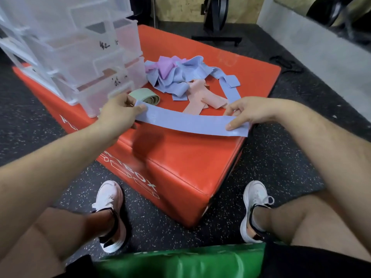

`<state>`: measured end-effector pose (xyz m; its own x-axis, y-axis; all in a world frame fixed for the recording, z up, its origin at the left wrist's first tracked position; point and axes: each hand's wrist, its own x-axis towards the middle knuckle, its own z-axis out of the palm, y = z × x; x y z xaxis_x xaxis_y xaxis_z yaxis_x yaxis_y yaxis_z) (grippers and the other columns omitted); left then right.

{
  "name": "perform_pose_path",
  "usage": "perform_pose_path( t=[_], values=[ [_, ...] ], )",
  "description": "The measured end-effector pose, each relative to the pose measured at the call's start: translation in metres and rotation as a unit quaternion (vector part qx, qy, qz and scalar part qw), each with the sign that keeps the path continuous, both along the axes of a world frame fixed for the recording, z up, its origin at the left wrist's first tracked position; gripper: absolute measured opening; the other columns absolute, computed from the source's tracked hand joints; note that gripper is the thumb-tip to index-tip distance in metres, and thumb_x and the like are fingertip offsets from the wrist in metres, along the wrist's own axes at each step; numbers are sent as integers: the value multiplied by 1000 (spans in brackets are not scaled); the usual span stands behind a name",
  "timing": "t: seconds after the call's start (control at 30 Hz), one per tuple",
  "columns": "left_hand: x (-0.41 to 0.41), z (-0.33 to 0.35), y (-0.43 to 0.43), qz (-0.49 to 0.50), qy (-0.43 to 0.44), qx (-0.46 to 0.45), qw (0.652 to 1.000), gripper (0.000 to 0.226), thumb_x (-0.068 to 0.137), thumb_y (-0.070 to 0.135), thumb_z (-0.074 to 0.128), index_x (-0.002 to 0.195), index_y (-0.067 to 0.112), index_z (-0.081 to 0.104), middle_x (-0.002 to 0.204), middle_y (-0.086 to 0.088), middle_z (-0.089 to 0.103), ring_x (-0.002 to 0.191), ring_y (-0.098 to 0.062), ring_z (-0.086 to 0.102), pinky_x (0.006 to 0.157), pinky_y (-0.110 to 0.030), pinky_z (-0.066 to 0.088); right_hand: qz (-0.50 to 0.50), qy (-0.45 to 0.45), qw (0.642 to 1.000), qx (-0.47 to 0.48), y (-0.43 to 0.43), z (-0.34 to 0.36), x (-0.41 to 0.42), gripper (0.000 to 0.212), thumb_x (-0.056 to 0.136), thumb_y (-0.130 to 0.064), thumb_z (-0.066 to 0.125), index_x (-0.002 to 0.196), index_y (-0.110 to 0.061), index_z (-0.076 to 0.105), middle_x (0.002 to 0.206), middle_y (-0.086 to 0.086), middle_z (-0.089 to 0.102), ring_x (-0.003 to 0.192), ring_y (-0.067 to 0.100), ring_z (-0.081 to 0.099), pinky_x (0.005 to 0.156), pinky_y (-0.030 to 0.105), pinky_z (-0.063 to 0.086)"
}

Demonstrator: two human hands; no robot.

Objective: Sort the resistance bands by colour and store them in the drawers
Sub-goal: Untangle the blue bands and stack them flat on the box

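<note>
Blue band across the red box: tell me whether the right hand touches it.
Touching. The head view shows the right hand pinching the blue band at its right end, thumb pressed flat on top.

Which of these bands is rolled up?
The pale green band beside the clear drawers. It alone is coiled; the others lie loose in a heap, and one blue band is held stretched out.

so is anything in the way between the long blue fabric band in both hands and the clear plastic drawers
Only the rolled pale green band, lying on the red foam box beside the clear plastic drawers, just past the left hand. Nothing else visible blocks the long blue band.
</note>
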<state>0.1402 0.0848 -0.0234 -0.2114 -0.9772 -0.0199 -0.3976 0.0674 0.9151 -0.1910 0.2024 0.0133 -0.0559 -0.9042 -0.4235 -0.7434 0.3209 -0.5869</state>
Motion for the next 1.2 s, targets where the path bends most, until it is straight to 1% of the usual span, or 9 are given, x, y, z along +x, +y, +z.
perform_pose_path(
  t=[0.17,0.27,0.37,0.5,0.63,0.8,0.97,1.1,1.2],
  values=[
    [2,-24,6,7,-96,-16,995,21,92,30,65,85,13,55,75,-11,59,49,-24,58,52,-27,44,-50,-24,998,18,8,-25,-15,26,84,-12,79,108,-13,69,85,9,72,78,20,70,73,33,57],
    [4,-36,8,-17,-185,-47,981,24,94,33,57,88,10,57,79,-15,65,62,-31,66,60,-34,49,-76,-25,997,4,12,-37,-16,21,87,-7,76,105,-12,68,81,8,74,77,18,70,70,31,55],
    [4,-41,8,-30,-236,-93,967,26,94,33,56,86,7,57,74,-8,60,70,-33,59,58,-34,40,-96,-18,995,-29,16,-41,-13,24,89,-6,73,109,-15,62,80,10,74,69,13,69,68,31,55],
    [5,-45,6,-40,-231,-142,962,13,92,22,60,94,10,56,79,-3,56,76,-26,52,65,-32,34,-113,1,990,-79,21,-45,-14,26,88,-5,72,105,-17,56,73,11,68,56,13,60,63,32,49],
    [4,-50,9,-90,-235,-205,946,20,93,16,59,107,11,46,83,-9,56,76,-28,49,64,-35,33,-102,61,987,-110,22,-51,-12,12,86,-11,74,87,-21,67,69,0,65,58,11,58,61,27,44],
    [4,-60,4,-92,-297,-295,904,9,89,10,66,88,2,61,99,-18,47,89,-34,49,80,-42,43,-94,110,982,-125,26,-53,-7,4,84,-20,76,85,-23,73,64,-8,57,56,11,48,55,26,39],
    [1,-55,0,-123,-322,-270,899,9,92,14,60,85,9,60,93,-9,54,90,-29,51,77,-39,44,-95,111,980,-139,27,-57,-7,4,84,-21,77,84,-24,74,64,-8,56,55,10,47,55,26,38],
    [-7,-51,-1,-122,-343,-288,886,6,84,8,60,79,10,64,90,-11,57,91,-37,53,78,-42,46,-91,117,981,-127,24,-53,-10,5,83,-24,77,82,-27,73,66,-7,60,56,12,50,56,27,41],
    [-32,-41,5,-151,-310,-318,883,7,82,8,62,77,11,65,85,-9,57,85,-35,54,78,-40,45,-87,128,978,-142,23,-47,-13,2,85,-27,75,85,-28,74,71,-8,59,62,11,52,59,28,39]
  ],
)
